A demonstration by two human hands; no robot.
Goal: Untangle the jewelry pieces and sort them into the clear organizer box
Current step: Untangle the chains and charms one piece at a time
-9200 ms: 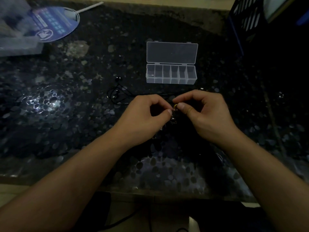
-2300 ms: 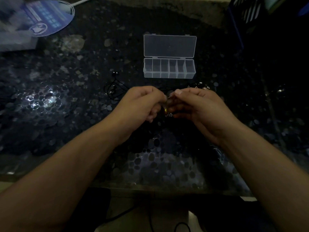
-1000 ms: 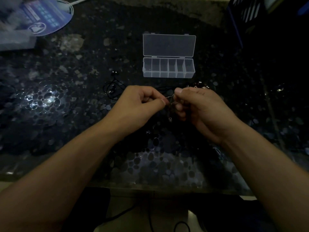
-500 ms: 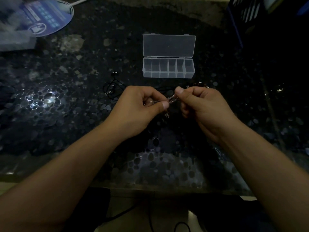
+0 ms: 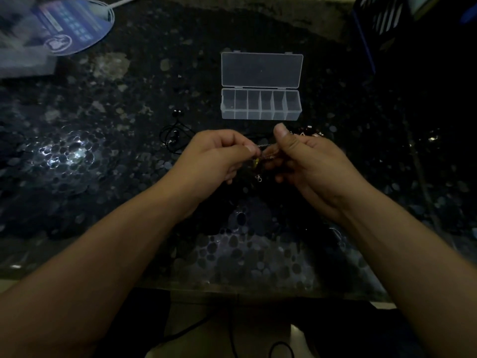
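Above the dark pebbled table, my left hand (image 5: 215,157) and my right hand (image 5: 307,161) pinch a thin tangled chain (image 5: 258,164) between their fingertips. A small clasp hangs below it and a yellowish bit shows between the fingers. The clear organizer box (image 5: 260,112) lies open just beyond the hands, its lid (image 5: 261,71) folded back and its several compartments looking empty. A black cord necklace (image 5: 173,136) lies coiled on the table to the left of my left hand. More dark beaded jewelry (image 5: 307,130) peeks out behind my right hand.
A blue round hand fan (image 5: 74,24) and a pale plastic bag (image 5: 23,47) lie at the far left. A dark crate (image 5: 382,19) stands at the far right. The table's front edge (image 5: 232,293) runs below my forearms.
The hands have stayed close together over the same spot. My right thumb has lifted and the chain's clasp now dangles lower between the hands.
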